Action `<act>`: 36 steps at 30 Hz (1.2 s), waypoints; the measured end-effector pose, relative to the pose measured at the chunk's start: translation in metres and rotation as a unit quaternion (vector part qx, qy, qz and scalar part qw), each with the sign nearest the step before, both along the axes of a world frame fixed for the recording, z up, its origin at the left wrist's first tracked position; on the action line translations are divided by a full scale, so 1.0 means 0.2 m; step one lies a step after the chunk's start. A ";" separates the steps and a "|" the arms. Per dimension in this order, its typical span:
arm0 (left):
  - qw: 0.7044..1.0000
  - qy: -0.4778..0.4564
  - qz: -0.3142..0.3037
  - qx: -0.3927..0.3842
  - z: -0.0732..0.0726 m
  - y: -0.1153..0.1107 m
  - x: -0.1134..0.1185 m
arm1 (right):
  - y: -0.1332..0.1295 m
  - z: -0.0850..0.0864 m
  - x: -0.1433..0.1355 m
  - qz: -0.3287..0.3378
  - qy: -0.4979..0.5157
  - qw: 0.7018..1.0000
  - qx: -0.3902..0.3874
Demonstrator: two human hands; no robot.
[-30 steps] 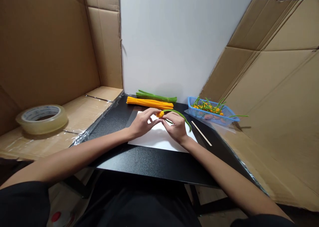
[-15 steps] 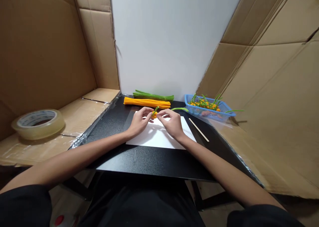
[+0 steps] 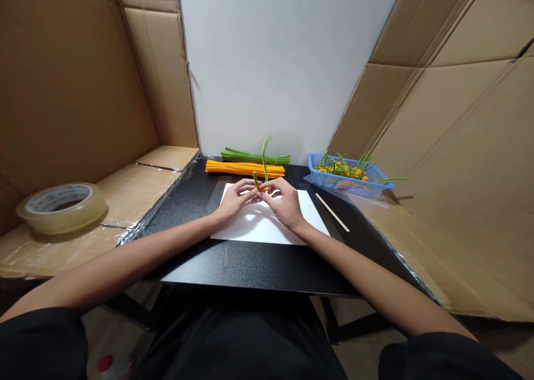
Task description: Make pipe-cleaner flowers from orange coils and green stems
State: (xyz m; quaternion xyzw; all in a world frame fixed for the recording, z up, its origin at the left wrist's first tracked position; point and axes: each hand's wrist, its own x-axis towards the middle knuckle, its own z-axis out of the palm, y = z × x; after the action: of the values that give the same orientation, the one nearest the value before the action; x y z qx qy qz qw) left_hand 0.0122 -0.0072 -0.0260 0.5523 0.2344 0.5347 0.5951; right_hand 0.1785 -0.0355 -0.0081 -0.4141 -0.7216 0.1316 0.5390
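Near the middle of the frame, the left hand (image 3: 236,203) and the right hand (image 3: 284,203) meet over the white paper (image 3: 262,228), both pinching a small orange piece (image 3: 261,189) between thumb and fingers. The fingertips cover much of the piece, so its full shape cannot be told. Two green stems rise from between the hands: a long one (image 3: 264,158), curved at its top, and a short one (image 3: 256,178) just to its left. How the stems join the piece is hidden by the fingers. The paper lies on the black table (image 3: 250,266), and both forearms reach in from the lower corners of the frame. Just above the hands in the picture lies an orange bundle (image 3: 246,169) of straight lengths, with a green bundle (image 3: 254,157) right behind it, near the pale wall (image 3: 279,63). Right of centre stands a blue basket (image 3: 354,186), holding orange pieces with green stems; one stem sticks out past its right end. A thin pale stick (image 3: 332,212) lies aslant on the table, between the paper and the table's right edge. At the left of the frame, a roll of clear tape (image 3: 62,208) lies flat on cardboard (image 3: 120,199). A red cap (image 3: 105,363) shows at the lower left, below the table.
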 end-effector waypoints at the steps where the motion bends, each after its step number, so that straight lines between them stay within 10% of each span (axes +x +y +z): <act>1: 1.000 -0.003 -0.005 -0.002 0.00 -0.01 0.00 | 0.01 0.00 0.00 0.008 0.017 1.000 -0.007; 9: 0.999 0.018 -0.013 0.040 0.02 -0.02 -0.01 | 0.01 0.01 0.00 0.058 0.065 0.995 -0.051; 17: 0.943 0.195 0.140 0.230 0.06 -0.06 -0.04 | 0.00 0.03 -0.03 0.089 0.177 0.967 -0.162; 23: 0.970 0.143 0.127 0.147 0.07 -0.07 0.00 | 0.01 0.03 -0.06 0.092 0.336 0.898 -0.268; 36: 0.996 0.037 0.085 0.003 0.07 -0.06 0.04 | 0.03 -0.04 -0.06 0.087 0.255 0.949 -0.162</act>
State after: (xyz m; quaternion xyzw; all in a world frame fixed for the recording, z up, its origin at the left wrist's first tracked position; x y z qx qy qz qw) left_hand 0.0209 -0.0192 -0.0122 0.5512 0.3010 0.5634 0.5368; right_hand 0.1658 -0.0291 -0.0162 -0.3843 -0.5621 0.3942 0.6172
